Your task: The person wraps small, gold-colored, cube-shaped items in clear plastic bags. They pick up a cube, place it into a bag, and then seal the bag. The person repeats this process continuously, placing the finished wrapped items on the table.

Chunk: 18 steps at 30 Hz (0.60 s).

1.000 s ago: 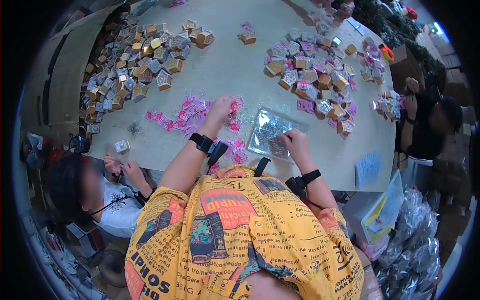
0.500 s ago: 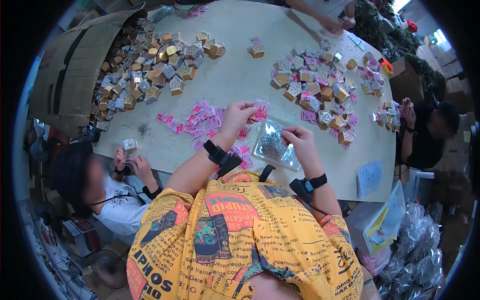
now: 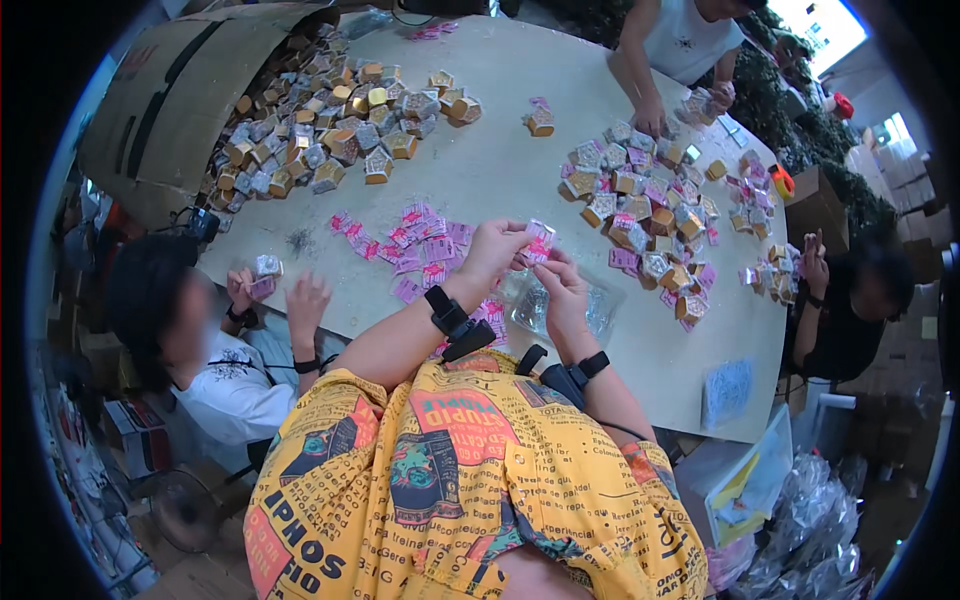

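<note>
Over the middle of the table, my left hand (image 3: 492, 250) pinches a small pink-and-white printed card (image 3: 540, 236) between thumb and fingers. My right hand (image 3: 566, 296) meets it at the card's lower edge, fingertips pressed together; anything tiny between them is too small to make out. Just beneath the right hand lies a shallow clear tray (image 3: 606, 306) with small, thin silvery pieces in it. Loose pink cards (image 3: 432, 240) are spread left of my hands, some partly hidden by my left forearm.
Gold-and-silver faceted boxes spill from a cardboard carton (image 3: 150, 110) at far left. A mixed heap of boxes and pink cards (image 3: 650, 215) lies right. A blue-white packet (image 3: 728, 392) rests near the right edge. Co-workers sit left and right; another leans in across the table.
My right hand has moved from the tray up to the card in my left hand. Across the table, a co-worker now reaches toward the right heap. The left co-worker's one hand has lifted away, fingers spread.
</note>
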Each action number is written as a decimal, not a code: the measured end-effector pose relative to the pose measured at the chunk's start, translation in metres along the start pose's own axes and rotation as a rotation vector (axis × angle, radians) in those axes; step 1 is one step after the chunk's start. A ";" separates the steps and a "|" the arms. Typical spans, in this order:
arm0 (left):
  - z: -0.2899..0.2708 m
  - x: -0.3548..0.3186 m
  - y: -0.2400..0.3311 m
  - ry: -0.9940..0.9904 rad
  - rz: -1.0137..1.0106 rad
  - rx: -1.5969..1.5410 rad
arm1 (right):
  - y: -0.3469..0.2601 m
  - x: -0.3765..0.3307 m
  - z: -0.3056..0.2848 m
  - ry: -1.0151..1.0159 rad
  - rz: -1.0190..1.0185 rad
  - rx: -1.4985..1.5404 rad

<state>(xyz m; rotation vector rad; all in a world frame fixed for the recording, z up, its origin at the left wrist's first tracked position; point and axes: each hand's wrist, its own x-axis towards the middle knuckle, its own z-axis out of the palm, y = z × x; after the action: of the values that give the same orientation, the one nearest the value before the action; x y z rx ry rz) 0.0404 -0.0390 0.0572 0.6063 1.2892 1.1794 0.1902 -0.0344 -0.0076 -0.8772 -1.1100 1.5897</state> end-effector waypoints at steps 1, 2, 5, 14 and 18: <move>0.003 -0.002 0.003 -0.017 -0.013 -0.024 | 0.001 -0.002 -0.002 0.032 0.178 0.129; 0.003 0.000 0.001 -0.044 0.005 -0.038 | 0.000 -0.003 -0.002 0.064 0.356 0.259; 0.003 0.006 -0.009 -0.113 0.088 -0.040 | -0.006 -0.003 -0.001 0.021 0.470 0.449; 0.000 -0.011 0.001 -0.189 0.506 0.700 | -0.015 -0.005 0.005 0.060 0.457 0.680; 0.004 -0.023 0.009 -0.069 0.622 0.806 | -0.013 -0.005 0.006 0.025 0.439 0.611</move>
<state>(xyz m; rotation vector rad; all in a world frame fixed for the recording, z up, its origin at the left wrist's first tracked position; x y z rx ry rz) 0.0441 -0.0554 0.0753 1.7144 1.5576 1.0671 0.1900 -0.0389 0.0063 -0.7405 -0.3651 2.1095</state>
